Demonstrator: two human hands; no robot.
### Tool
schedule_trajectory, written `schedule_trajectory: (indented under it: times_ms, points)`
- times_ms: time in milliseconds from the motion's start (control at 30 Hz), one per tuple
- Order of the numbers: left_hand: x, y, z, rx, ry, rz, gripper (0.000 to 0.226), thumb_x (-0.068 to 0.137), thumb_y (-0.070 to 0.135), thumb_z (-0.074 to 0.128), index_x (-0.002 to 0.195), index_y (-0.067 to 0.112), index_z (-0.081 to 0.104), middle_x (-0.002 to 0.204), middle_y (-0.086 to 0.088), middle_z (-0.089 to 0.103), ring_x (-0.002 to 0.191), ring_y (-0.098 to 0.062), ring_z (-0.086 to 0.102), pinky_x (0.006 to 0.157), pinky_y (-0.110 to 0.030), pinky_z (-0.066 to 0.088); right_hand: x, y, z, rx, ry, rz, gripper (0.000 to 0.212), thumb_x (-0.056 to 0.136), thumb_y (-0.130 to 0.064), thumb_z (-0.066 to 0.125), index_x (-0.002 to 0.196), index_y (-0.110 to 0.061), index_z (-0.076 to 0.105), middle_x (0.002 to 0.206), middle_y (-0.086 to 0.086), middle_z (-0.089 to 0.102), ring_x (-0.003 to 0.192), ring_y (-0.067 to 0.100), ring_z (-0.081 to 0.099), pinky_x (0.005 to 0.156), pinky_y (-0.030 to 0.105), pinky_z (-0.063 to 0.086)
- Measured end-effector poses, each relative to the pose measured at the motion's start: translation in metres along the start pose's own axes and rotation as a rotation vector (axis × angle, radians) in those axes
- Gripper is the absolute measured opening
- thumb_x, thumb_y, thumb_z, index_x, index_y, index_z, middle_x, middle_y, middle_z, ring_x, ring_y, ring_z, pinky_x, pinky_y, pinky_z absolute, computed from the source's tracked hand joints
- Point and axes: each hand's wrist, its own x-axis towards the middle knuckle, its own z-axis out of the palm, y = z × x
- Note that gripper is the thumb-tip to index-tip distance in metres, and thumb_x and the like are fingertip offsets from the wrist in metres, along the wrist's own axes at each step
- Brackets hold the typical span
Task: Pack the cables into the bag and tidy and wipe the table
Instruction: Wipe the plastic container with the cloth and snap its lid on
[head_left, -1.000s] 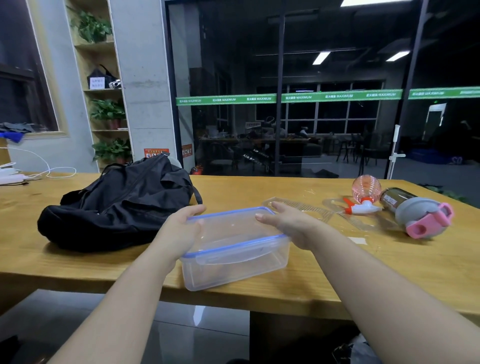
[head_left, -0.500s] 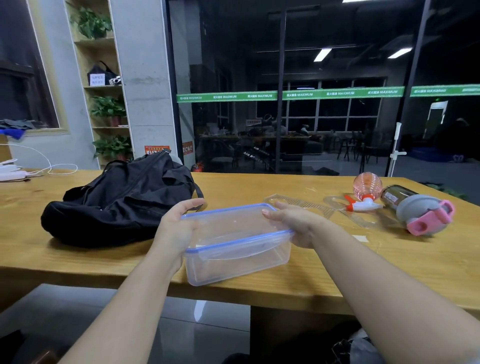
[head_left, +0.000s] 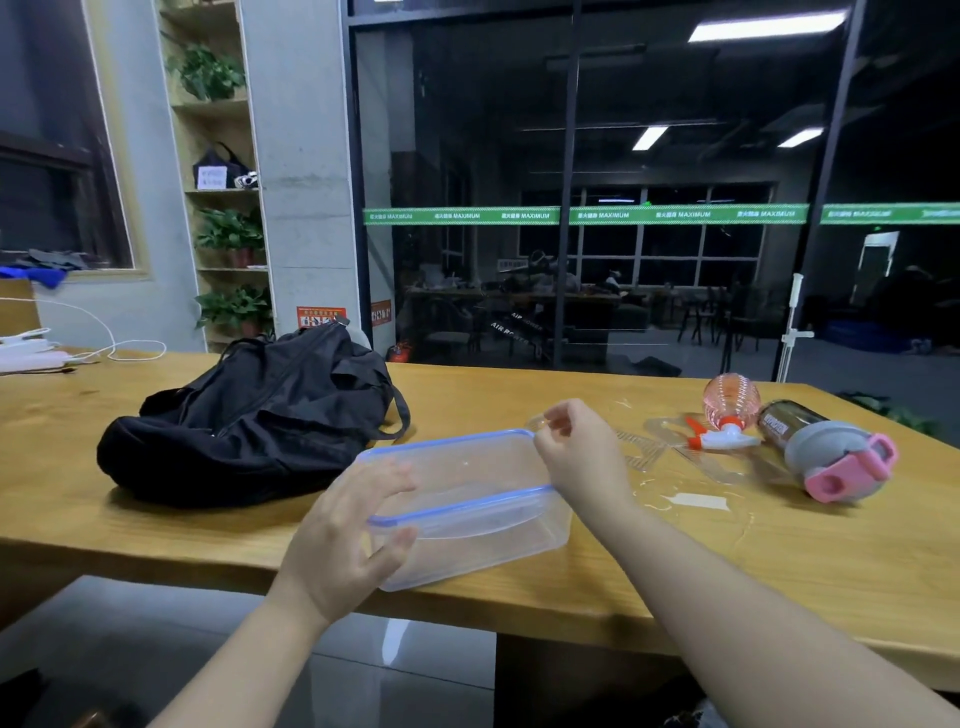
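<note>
- We've got the clear box w/ blue-rimmed lid sitting at the desk's near edge, near wall just over the lip.
- Change vs a sec ago: both palms were clamped on the lid's short ends; now they're coming off.
- Left hand: fingers spread over the lid's left end, thumb under the rim. Looks more like steadying than a firm grip.
- Right hand: off the lid's right end, raised by the far right corner, thumb and forefinger pinched together. Whether there's anything in the pinch, can't tell; could be the lid tab.
- We read it as lid pressed on and box about done, or a corner being checked. Judgement only.
- Black bag lies slumped on the left part of the desk, just beside the box, zip looks open.
- Cables: a white one trails at the far left edge, not packed yet.
- Right end: spray bottle and grey-pink bottle lying down, wet patch near them. Wiping's not yet done.
</note>
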Motion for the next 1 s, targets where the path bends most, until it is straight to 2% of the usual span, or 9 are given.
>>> schedule_trajectory:
  times_ms: [100,233,400,467,533,633,800,933,1000]
  points:
    - [-0.002,0.000,0.006,0.018,0.069,0.013,0.042,0.090,0.054,0.043,0.112,0.021,0.058,0.113,0.010,0.059,0.114,-0.001,0.049,0.100,-0.022,0.039,-0.003,-0.001,-0.002,-0.213,0.047,-0.214,0.020,0.092,-0.024,0.053,0.110,-0.017,0.059,0.105,-0.007,0.060,0.102,0.015,0.052,0.086,0.033,0.044]
    - [0.002,0.001,0.015,0.277,0.069,-0.113,0.054,0.091,0.059,0.034,0.108,0.017,0.062,0.110,0.005,0.062,0.108,-0.012,0.051,0.094,-0.030,0.042,-0.011,0.006,0.001,-0.303,0.015,-0.362,0.023,0.087,-0.017,0.056,0.109,-0.016,0.061,0.106,-0.003,0.061,0.103,0.022,0.052,0.082,0.034,0.042]
    - [0.026,-0.002,0.029,0.500,-0.009,-0.130,0.043,0.090,0.053,0.034,0.106,0.026,0.063,0.100,0.006,0.062,0.101,-0.012,0.048,0.090,-0.027,0.032,-0.014,0.011,0.010,-0.367,-0.140,-0.347,0.027,0.090,-0.026,0.051,0.117,-0.022,0.055,0.115,-0.008,0.056,0.112,0.017,0.046,0.090,0.032,0.039]
    - [0.037,-0.004,0.033,0.564,-0.087,-0.218,0.041,0.088,0.052,0.034,0.112,0.034,0.062,0.103,0.007,0.061,0.105,-0.016,0.051,0.091,-0.028,0.033,-0.014,0.011,0.012,-0.407,-0.208,-0.323,0.030,0.091,-0.029,0.049,0.120,-0.024,0.053,0.120,-0.009,0.054,0.116,0.016,0.045,0.093,0.032,0.038]
    - [0.048,-0.006,0.038,0.563,-0.118,-0.375,0.036,0.091,0.050,0.041,0.121,0.040,0.057,0.116,0.006,0.057,0.114,-0.019,0.048,0.091,-0.031,0.037,-0.014,0.012,0.014,-0.428,-0.279,-0.301,0.029,0.091,-0.029,0.048,0.118,-0.023,0.055,0.122,-0.006,0.055,0.119,0.017,0.046,0.095,0.032,0.037]
    - [0.062,-0.008,0.050,0.627,-0.124,-0.464,0.037,0.094,0.044,0.044,0.129,0.039,0.051,0.128,0.001,0.052,0.122,-0.020,0.042,0.092,-0.031,0.038,-0.017,0.012,0.019,-0.430,-0.350,-0.269,0.028,0.091,-0.028,0.045,0.108,-0.017,0.065,0.115,0.001,0.063,0.111,0.024,0.054,0.090,0.033,0.043]
    - [0.078,-0.021,0.068,0.740,-0.130,-0.467,0.036,0.093,0.042,0.046,0.126,0.031,0.056,0.115,-0.008,0.057,0.111,-0.027,0.048,0.088,-0.035,0.040,-0.024,0.015,0.031,-0.507,-0.459,-0.298,0.032,0.092,-0.028,0.042,0.096,-0.010,0.067,0.102,0.013,0.067,0.098,0.034,0.058,0.078,0.036,0.046]
    - [0.088,-0.030,0.071,0.853,-0.210,-0.491,0.038,0.097,0.046,0.034,0.131,0.035,0.045,0.116,-0.003,0.052,0.109,-0.023,0.047,0.086,-0.031,0.039,-0.022,0.018,0.027,-0.467,-0.539,-0.275,0.029,0.092,-0.027,0.044,0.099,-0.012,0.068,0.102,0.013,0.068,0.098,0.033,0.059,0.078,0.036,0.050]
    - [0.095,-0.032,0.074,0.911,-0.249,-0.502,0.040,0.098,0.047,0.030,0.134,0.033,0.042,0.117,-0.003,0.052,0.107,-0.025,0.048,0.086,-0.031,0.039,-0.020,0.018,0.020,-0.409,-0.577,-0.271,0.029,0.094,-0.026,0.045,0.109,-0.018,0.068,0.111,0.007,0.068,0.106,0.027,0.058,0.085,0.034,0.049]
